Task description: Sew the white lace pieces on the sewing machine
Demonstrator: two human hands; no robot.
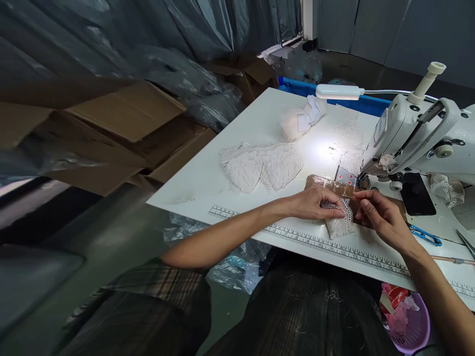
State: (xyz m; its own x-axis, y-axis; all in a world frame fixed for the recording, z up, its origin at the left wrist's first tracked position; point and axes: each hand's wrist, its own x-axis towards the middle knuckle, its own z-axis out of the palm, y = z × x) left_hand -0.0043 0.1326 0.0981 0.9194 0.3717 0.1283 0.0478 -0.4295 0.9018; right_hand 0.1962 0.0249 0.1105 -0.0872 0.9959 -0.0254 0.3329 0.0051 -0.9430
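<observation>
My left hand (321,203) pinches a small piece of white lace (340,222) near the table's front edge, below the sewing machine's needle area. Just right of the lace is my right hand (380,215), its fingers curled and drawn together; whatever they may hold is too small to make out. Under both hands lies a brown taped plate (315,184). The white sewing machine (401,128) stands behind my right hand. Larger white lace pieces (261,165) lie flat on the table to the left.
A ruler strip (322,245) runs along the front of the white table (196,183). To the right are a black phone (418,194), blue snips (425,234) and scissors (465,242). A lamp (339,92) hangs behind. Cardboard boxes (126,111) stand left; a purple basket (417,324) sits below.
</observation>
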